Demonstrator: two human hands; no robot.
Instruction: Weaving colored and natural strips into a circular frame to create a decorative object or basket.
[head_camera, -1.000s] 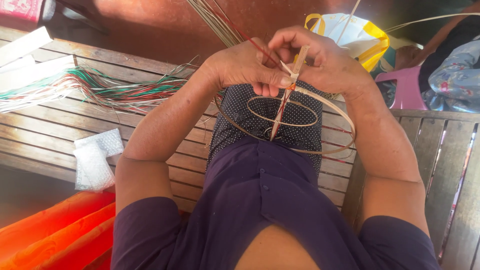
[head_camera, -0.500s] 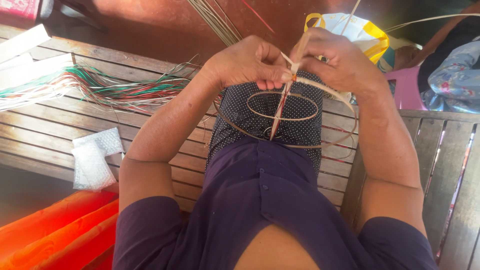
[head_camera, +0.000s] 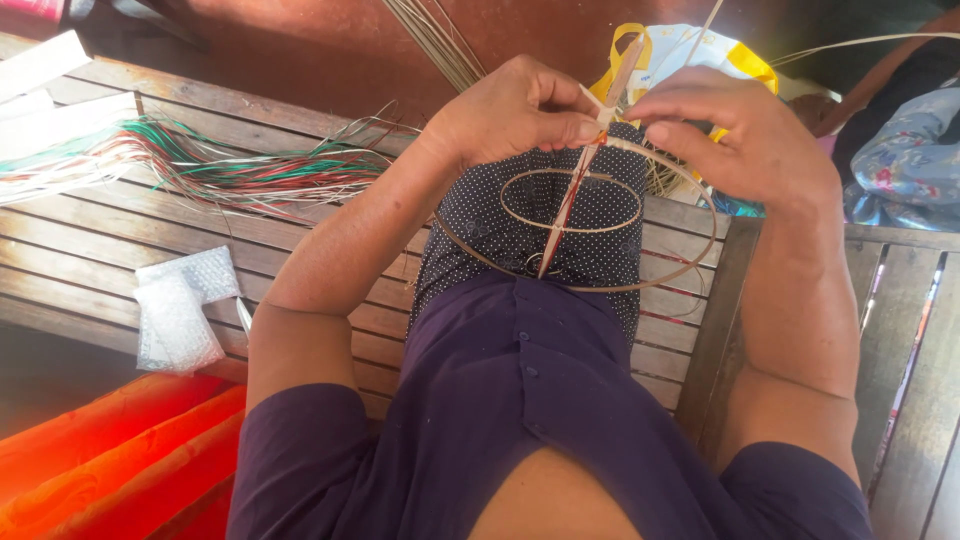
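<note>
**Hands meeting above hoops over the lap**

Left hand (head_camera: 515, 115) and right hand (head_camera: 735, 140) side by side, pinching a flat stick (head_camera: 575, 185) across two nested hoops (head_camera: 640, 285). On the slatted bench (head_camera: 90, 255) to the left, a bundle of strips (head_camera: 230, 170); nearer, bubble wrap (head_camera: 180, 310). Beyond the hands, a bag (head_camera: 690, 50).

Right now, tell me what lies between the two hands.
In the head view, the upright flat cane rib stands between the left hand and right hand, crossing the large cane hoop and the small one.
</note>
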